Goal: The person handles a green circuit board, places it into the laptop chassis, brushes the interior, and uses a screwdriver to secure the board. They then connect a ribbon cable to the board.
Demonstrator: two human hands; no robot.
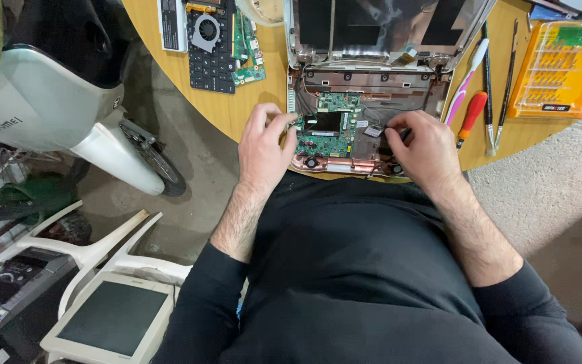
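An opened laptop base point(372, 84) lies on the round wooden table point(170, 61), its green circuit board point(328, 125) exposed. My left hand point(264, 148) rests at the board's left edge, fingertips pinching that edge. My right hand point(426, 148) sits on the right side of the base, fingers curled over a small dark part near a thin cable; whether it grips anything is unclear. The laptop's lid point(385, 23) stands open behind.
A detached keyboard with a fan and a second green board point(220, 44) lies at the table's left. Right of the laptop are a pink-white toothbrush point(467, 77), a red screwdriver point(471, 116), thin tools point(490, 101) and an orange bit case point(562, 67). A scooter point(69, 101) and old monitor point(112, 320) stand left.
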